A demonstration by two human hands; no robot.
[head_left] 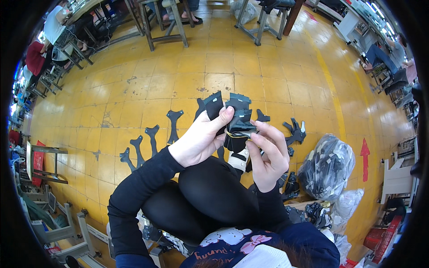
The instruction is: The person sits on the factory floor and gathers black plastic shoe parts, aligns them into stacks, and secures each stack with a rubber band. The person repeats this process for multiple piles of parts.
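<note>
My left hand [203, 138] is closed around a bundle of dark cut fabric pieces [239, 115], thumb on top, with small pale marks near their ends. A thin yellow band [229, 134] loops around the lower part of this bundle. At its right end, the thumb and fingertips of my right hand [271, 156] pinch the band. Both hands are above my knees, close together. On the floor beyond my left forearm lie several dark Y-shaped pieces [173, 125], spaced out in a row.
Right of my legs are more dark pieces [295, 131] and a big clear plastic bag [327, 167] filled with dark pieces. A smaller clear bag [348, 205] sits below it. Wooden stools [163, 27] stand ahead on the yellow floor; people sit at benches along both sides.
</note>
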